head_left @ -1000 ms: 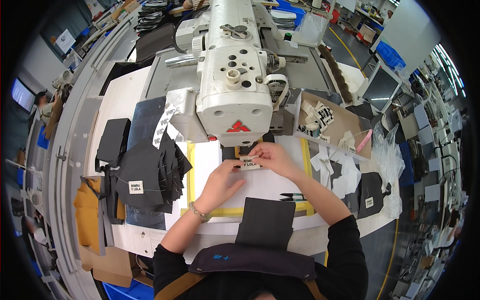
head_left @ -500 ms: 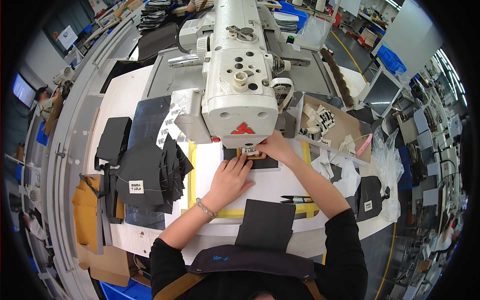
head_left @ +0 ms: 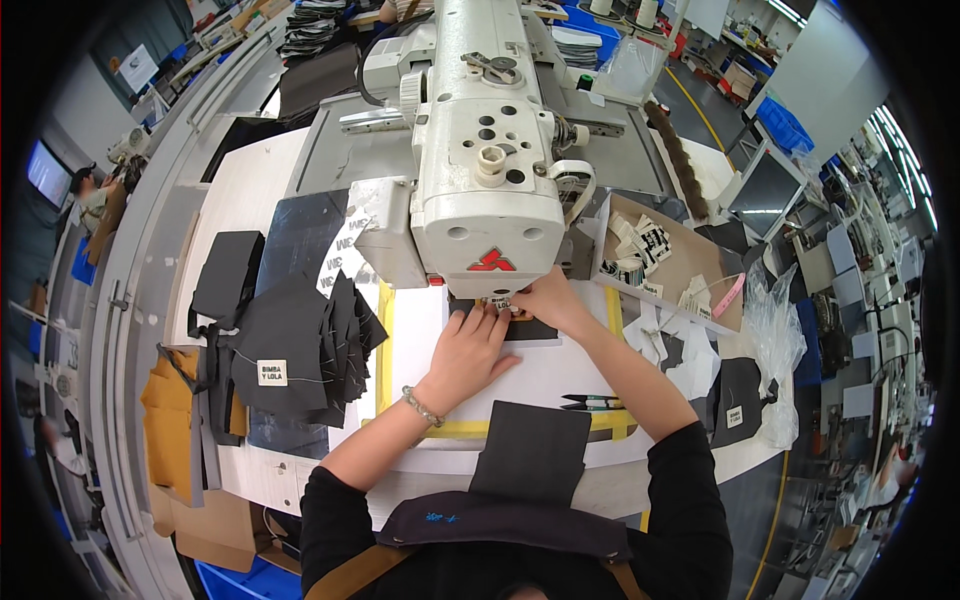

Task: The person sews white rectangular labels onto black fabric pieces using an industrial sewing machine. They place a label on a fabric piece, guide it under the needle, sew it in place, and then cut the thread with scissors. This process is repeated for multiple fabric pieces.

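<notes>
A small pale woven label (head_left: pixel 501 302) with dark print lies under the head of a white sewing machine (head_left: pixel 487 228). It sits inside a brown-orange frame, over a black fabric piece (head_left: pixel 541 329). My left hand (head_left: pixel 468 350) rests flat there, fingers stretched, their tips at the label's lower left edge. From the right, my right hand (head_left: pixel 552 304) pinches at the label's right edge with thumb and forefinger; the machine head partly hides what lies behind the fingertips. Another black piece (head_left: pixel 530 455) lies close to my body, at the table's front edge.
Left of the white work plate (head_left: pixel 550 375) is a pile of black pieces (head_left: pixel 300 335), a label on the top one. A cardboard box (head_left: pixel 700 257) of loose labels stands right. Two slim dark tools (head_left: pixel 592 403) lie near my right forearm. Clear plastic (head_left: pixel 778 335) lies far right.
My left hand has shifted slightly, its fingers now a little closer together at the label. The right hand stays at the label's right edge. My view has moved slightly.
</notes>
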`<state>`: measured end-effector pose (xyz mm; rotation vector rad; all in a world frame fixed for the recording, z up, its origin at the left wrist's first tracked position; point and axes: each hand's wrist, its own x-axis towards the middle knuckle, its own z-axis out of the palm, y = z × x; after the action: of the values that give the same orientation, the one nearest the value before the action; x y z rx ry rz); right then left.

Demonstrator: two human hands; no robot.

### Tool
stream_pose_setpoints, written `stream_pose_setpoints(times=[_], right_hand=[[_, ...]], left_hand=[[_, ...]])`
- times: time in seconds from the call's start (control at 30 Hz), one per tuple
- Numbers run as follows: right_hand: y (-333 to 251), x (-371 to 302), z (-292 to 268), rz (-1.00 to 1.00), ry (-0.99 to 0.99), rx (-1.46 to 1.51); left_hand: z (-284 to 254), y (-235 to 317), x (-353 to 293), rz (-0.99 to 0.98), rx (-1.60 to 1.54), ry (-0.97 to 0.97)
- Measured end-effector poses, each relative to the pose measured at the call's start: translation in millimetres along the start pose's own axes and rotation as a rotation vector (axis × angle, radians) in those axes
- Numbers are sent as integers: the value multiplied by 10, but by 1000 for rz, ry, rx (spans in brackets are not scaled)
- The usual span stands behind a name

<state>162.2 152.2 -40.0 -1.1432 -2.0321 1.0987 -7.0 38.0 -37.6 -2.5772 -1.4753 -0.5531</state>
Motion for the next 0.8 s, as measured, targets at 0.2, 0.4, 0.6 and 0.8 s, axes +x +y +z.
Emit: stream_pose_setpoints(times=[0.2, 0.4, 0.6, 0.8], right_hand=[[-121, -86, -45, 11, -10, -132], [-181, -351, -142, -183, 15, -495], [-220, -580, -250, -409, -133, -669], [-52, -613, -226, -548, -167, -757]], left_hand=[[38, 30, 4, -66, -22, -56], [99, -5, -9, -59, -21, 0], [44, -50, 8, -73, -100, -44], [20, -102, -28, -28, -103, -23]])
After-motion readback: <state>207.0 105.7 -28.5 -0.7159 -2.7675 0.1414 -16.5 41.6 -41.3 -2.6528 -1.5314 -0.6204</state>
